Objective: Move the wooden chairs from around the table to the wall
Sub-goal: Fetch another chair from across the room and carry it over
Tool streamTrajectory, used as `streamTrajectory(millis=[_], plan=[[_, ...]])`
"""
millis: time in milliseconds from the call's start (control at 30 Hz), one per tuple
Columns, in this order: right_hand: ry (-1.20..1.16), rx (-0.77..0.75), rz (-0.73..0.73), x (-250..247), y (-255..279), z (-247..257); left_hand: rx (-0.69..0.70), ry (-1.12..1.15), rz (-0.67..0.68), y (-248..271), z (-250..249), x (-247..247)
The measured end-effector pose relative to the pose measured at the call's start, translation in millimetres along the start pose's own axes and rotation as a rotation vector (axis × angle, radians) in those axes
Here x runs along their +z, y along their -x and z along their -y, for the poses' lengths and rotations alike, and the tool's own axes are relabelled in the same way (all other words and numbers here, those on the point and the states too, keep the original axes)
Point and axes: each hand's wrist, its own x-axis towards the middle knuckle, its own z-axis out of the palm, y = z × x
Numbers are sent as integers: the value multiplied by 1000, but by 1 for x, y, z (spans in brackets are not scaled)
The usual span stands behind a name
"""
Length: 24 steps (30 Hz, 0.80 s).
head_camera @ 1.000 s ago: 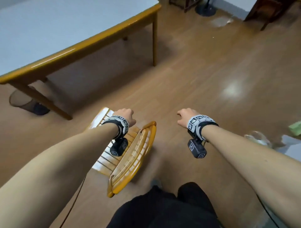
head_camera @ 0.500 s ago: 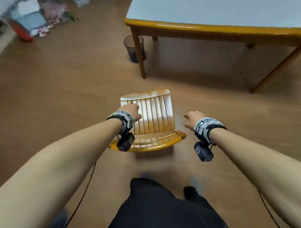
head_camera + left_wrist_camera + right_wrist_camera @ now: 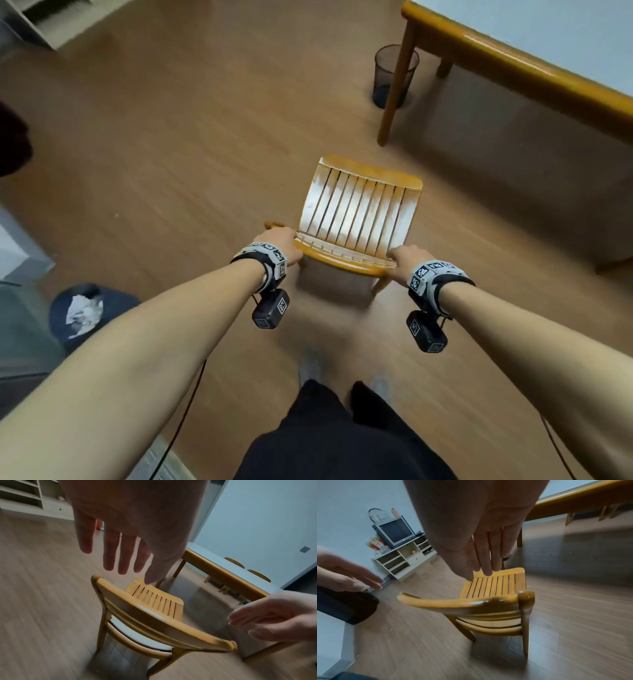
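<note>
Above the backrest's two ends, the left hand (image 3: 120, 524) and right hand (image 3: 481, 536) hover with straight fingers, holding nothing. The wooden chair (image 3: 356, 216) stands on the floor (image 3: 171, 144) near the table (image 3: 513, 61) corner; rigid, probably light, best gripped by its top rail (image 3: 163, 620).

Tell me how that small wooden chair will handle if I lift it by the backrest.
The wooden chair looks rigid, being solid slats and rails. Lifted by its top rail, it may tilt seat-down. The glossy finish could be somewhat slippery.
</note>
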Motion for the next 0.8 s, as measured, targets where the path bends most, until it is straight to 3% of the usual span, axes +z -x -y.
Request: streamTrajectory(millis=[200, 533, 800], plan=[[-10, 7, -58, 45, -20, 15, 92, 134, -5, -37, 12, 51], [-1, 96, -76, 93, -87, 33, 300, -218, -108, -129, 32, 89], [64, 85, -36, 77, -91, 32, 407, -290, -16, -137, 29, 69]])
